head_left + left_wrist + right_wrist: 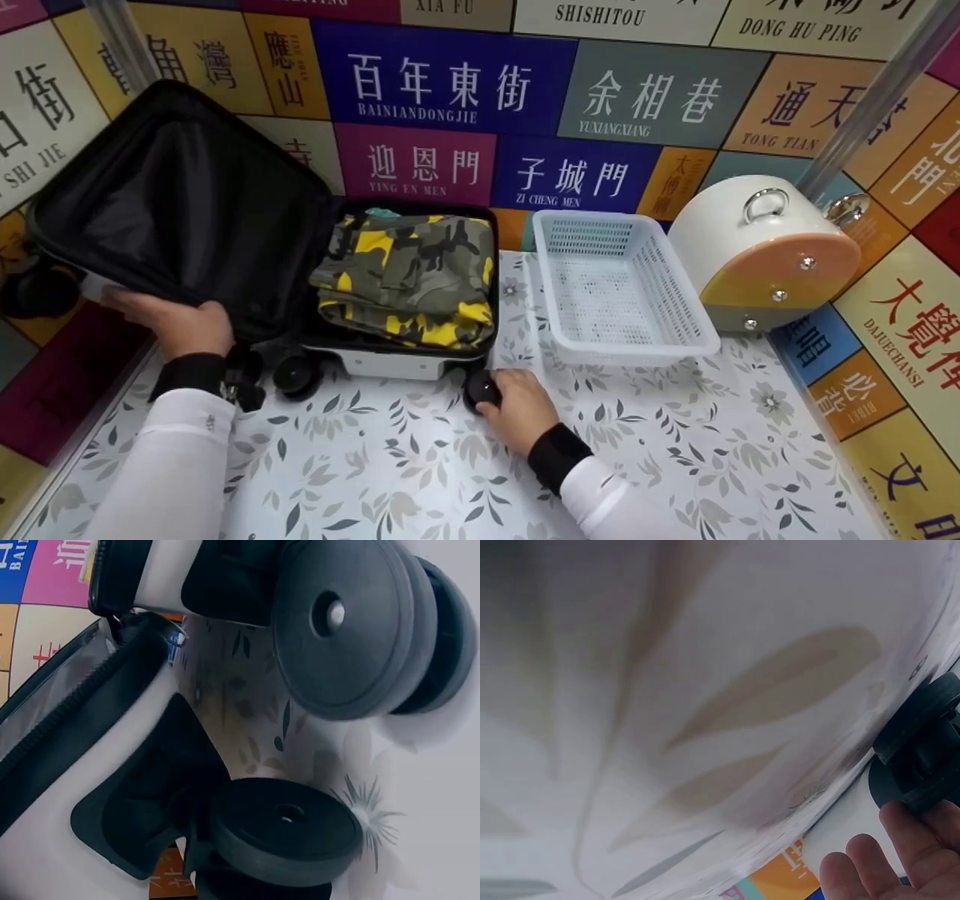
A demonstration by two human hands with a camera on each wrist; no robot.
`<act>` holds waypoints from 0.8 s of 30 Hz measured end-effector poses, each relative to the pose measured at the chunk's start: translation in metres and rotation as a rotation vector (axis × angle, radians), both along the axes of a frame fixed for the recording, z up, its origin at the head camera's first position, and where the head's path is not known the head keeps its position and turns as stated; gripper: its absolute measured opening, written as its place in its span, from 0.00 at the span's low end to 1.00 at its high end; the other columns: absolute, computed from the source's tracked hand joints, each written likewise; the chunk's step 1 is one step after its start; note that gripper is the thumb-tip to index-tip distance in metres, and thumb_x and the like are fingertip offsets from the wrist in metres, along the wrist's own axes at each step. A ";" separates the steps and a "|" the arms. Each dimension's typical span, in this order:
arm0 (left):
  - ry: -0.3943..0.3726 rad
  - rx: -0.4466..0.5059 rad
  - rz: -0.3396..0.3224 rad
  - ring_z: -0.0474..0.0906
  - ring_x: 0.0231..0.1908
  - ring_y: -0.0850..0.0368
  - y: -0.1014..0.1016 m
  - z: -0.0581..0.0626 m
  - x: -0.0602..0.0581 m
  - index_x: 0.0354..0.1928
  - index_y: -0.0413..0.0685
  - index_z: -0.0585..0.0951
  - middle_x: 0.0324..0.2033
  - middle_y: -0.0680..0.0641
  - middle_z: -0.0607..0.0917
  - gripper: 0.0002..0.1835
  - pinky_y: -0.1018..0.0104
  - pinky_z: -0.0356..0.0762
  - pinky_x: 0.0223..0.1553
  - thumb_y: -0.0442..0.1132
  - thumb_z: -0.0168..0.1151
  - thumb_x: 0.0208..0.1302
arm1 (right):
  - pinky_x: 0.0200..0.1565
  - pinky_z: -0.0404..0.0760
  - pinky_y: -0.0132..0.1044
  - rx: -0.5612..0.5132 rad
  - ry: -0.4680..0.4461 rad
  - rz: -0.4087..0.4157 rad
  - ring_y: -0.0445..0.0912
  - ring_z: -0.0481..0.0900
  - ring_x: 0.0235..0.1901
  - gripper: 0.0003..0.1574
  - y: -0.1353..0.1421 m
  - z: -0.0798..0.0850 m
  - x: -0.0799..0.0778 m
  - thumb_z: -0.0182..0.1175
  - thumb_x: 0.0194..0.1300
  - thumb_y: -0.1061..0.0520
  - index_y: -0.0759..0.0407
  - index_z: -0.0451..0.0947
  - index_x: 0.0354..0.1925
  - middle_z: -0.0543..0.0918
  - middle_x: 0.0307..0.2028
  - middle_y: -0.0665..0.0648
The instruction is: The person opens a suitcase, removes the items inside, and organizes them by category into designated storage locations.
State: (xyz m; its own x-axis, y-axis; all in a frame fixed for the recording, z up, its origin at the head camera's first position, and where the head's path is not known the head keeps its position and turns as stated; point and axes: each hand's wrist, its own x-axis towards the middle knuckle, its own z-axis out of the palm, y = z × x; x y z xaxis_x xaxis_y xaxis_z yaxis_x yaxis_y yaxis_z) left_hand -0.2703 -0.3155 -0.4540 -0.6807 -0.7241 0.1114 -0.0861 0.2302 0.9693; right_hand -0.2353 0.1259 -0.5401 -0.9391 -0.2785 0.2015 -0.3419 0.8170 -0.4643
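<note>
A suitcase lies spread, its black-lined lid (217,202) raised at the left. Folded camouflage clothing (412,277) in grey, black and yellow fills the other half (390,365). My left hand (176,322) is against the lid's lower outer side, with fingers stretched along it and some fingertips hidden. That hand is outside the left wrist view, where two black suitcase wheels (337,630) show close up. With thumb and fingers, my right hand (521,409) holds the front right suitcase wheel (480,390). Its fingertips (904,829) touch that wheel in the right wrist view.
A white perforated plastic basket (630,356) stands right of the suitcase. Beyond it is a white rounded case (720,217) with a coloured front and metal handle. Panels with street names (442,82) rise behind. A leaf-patterned cover (420,465) lies on the table.
</note>
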 end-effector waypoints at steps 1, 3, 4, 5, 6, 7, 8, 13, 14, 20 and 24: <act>-0.012 0.008 -0.003 0.12 0.78 0.65 -0.001 0.000 0.000 0.79 0.56 0.15 0.79 0.57 0.14 0.55 0.78 0.37 0.78 0.30 0.44 0.68 | 0.68 0.76 0.54 0.000 0.000 -0.001 0.62 0.80 0.61 0.32 0.000 0.000 0.000 0.74 0.64 0.50 0.67 0.81 0.60 0.87 0.56 0.65; -0.032 0.016 -0.007 0.12 0.78 0.65 -0.002 0.001 0.000 0.79 0.56 0.15 0.79 0.56 0.13 0.55 0.79 0.34 0.77 0.30 0.44 0.69 | 0.69 0.76 0.55 -0.002 -0.006 -0.003 0.62 0.80 0.62 0.33 0.000 0.001 0.000 0.74 0.64 0.50 0.67 0.81 0.61 0.86 0.56 0.65; -0.039 0.020 -0.006 0.12 0.78 0.65 -0.002 0.001 0.000 0.79 0.56 0.15 0.79 0.56 0.13 0.55 0.79 0.33 0.77 0.30 0.44 0.69 | 0.69 0.75 0.55 -0.004 -0.008 -0.005 0.62 0.80 0.62 0.33 0.000 0.001 0.001 0.74 0.64 0.50 0.67 0.81 0.61 0.86 0.56 0.65; -0.050 0.026 -0.005 0.12 0.78 0.65 -0.003 0.001 0.000 0.79 0.56 0.15 0.79 0.56 0.13 0.55 0.80 0.32 0.77 0.31 0.44 0.69 | 0.69 0.75 0.55 -0.006 -0.008 -0.005 0.62 0.80 0.62 0.33 0.001 0.001 0.000 0.73 0.64 0.50 0.67 0.81 0.61 0.86 0.56 0.65; -0.058 0.031 -0.004 0.12 0.78 0.65 -0.003 0.001 0.000 0.79 0.56 0.14 0.79 0.56 0.13 0.55 0.80 0.31 0.77 0.31 0.44 0.69 | 0.69 0.75 0.55 -0.010 -0.014 -0.008 0.62 0.80 0.62 0.33 0.001 0.001 0.000 0.73 0.65 0.50 0.67 0.81 0.61 0.86 0.57 0.65; -0.065 0.033 0.000 0.13 0.78 0.65 -0.003 0.001 0.000 0.79 0.55 0.15 0.79 0.56 0.14 0.55 0.80 0.31 0.77 0.32 0.44 0.69 | 0.69 0.75 0.55 -0.009 -0.016 -0.010 0.62 0.80 0.62 0.33 0.001 0.001 0.000 0.73 0.65 0.50 0.66 0.81 0.61 0.86 0.57 0.65; -0.067 0.035 0.003 0.13 0.79 0.65 -0.003 0.001 0.000 0.79 0.55 0.15 0.80 0.56 0.14 0.55 0.80 0.30 0.77 0.32 0.44 0.69 | 0.69 0.75 0.55 -0.012 -0.022 -0.013 0.62 0.79 0.63 0.33 0.001 0.001 0.000 0.73 0.65 0.49 0.66 0.81 0.62 0.86 0.57 0.65; -0.074 0.011 0.017 0.19 0.80 0.67 0.002 -0.006 -0.001 0.79 0.53 0.15 0.81 0.54 0.16 0.58 0.79 0.34 0.77 0.33 0.50 0.68 | 0.70 0.75 0.55 -0.014 -0.039 -0.025 0.62 0.79 0.63 0.33 0.002 0.001 0.000 0.73 0.65 0.50 0.66 0.81 0.62 0.86 0.58 0.66; -0.063 0.007 0.024 0.23 0.81 0.66 0.005 -0.008 -0.001 0.80 0.53 0.16 0.81 0.54 0.17 0.59 0.78 0.37 0.78 0.32 0.52 0.67 | 0.70 0.75 0.56 -0.016 -0.040 -0.026 0.62 0.79 0.63 0.33 0.002 0.001 0.000 0.73 0.65 0.50 0.66 0.81 0.62 0.86 0.58 0.66; -0.010 0.043 0.078 0.31 0.83 0.62 0.026 -0.027 -0.005 0.81 0.54 0.18 0.83 0.53 0.24 0.67 0.73 0.40 0.79 0.29 0.62 0.61 | 0.69 0.76 0.55 -0.013 -0.014 -0.012 0.62 0.80 0.62 0.31 0.002 0.000 0.001 0.73 0.65 0.51 0.66 0.81 0.61 0.87 0.56 0.65; 0.009 0.087 0.098 0.24 0.82 0.62 0.041 -0.036 -0.008 0.81 0.55 0.18 0.83 0.54 0.23 0.68 0.74 0.32 0.79 0.29 0.64 0.61 | 0.68 0.76 0.55 -0.014 -0.012 -0.007 0.62 0.80 0.61 0.31 0.004 0.000 0.002 0.73 0.65 0.52 0.66 0.81 0.60 0.87 0.56 0.65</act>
